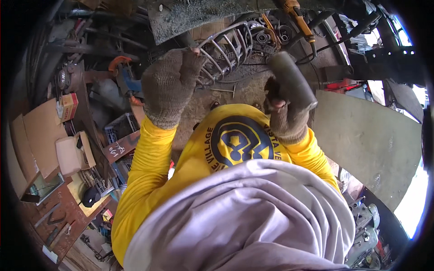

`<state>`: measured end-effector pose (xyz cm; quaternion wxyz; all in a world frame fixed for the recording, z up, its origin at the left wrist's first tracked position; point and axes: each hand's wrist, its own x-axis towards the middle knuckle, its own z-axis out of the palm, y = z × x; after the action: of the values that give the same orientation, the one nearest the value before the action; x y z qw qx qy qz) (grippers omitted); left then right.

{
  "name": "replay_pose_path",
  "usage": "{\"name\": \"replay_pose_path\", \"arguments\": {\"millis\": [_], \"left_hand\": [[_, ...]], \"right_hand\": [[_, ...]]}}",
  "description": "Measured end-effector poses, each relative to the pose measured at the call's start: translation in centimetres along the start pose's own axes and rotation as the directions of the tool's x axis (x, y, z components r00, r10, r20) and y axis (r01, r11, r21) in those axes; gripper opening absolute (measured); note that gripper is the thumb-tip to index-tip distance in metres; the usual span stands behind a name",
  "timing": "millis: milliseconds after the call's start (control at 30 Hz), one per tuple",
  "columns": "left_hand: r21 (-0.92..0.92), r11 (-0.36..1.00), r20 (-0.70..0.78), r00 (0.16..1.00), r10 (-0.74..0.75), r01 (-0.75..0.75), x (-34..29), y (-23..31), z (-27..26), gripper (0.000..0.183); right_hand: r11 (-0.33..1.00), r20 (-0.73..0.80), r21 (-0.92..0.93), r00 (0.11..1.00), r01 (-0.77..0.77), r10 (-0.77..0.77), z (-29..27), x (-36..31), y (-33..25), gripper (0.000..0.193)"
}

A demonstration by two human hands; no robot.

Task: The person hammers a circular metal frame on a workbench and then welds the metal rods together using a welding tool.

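My left hand (168,88), in a brown knitted glove with bare fingertips, is closed at the near left end of a curved cage of bent metal rods (230,52). The glove hides just where it grips. My right hand (287,115), gloved the same way, is closed on a thick dark metal cylinder (294,81). This cylinder is raised and tilted, its upper end toward the far left. A handle, if it has one, is hidden. The two hands are apart, with the cage's right end nearer the cylinder.
Beyond my hands is a worn metal bench top (203,18). An orange power tool (298,20) with a cord lies at the far right. A blue clamp-like tool (129,81) and cardboard boxes (43,131) are at left. A large flat sheet (366,140) is at right.
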<state>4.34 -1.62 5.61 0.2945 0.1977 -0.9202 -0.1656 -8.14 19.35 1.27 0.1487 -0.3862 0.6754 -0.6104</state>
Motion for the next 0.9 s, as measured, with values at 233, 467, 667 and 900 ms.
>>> {"name": "replay_pose_path", "arguments": {"millis": [233, 467, 667, 900], "left_hand": [[-0.111, 0.994, -0.036, 0.999, -0.027, 0.023, -0.7, 0.1, 0.3, 0.023], [-0.139, 0.987, -0.001, 0.997, -0.077, 0.076, -0.9, 0.5, 0.5, 0.026], [-0.105, 0.994, -0.059, 0.998, -0.022, 0.016, -0.5, 0.5, 0.2, 0.025], [-0.074, 0.994, -0.002, 0.997, -0.079, 0.079, 0.3, 1.7, -0.3, 0.027]], "right_hand": [[0.997, -0.099, 0.044, 0.993, -0.056, 0.060, 0.2, -1.0, 0.9, 0.038], [0.950, 0.030, -0.232, 0.975, -0.210, 0.222, 0.0, -0.5, 0.9, 0.038], [0.968, -0.159, 0.200, 0.980, 0.153, -0.122, -0.7, -1.0, -0.8, 0.029], [0.880, 0.129, -0.319, 0.904, -0.351, 0.408, -1.4, 0.6, -1.8, 0.038]]}}
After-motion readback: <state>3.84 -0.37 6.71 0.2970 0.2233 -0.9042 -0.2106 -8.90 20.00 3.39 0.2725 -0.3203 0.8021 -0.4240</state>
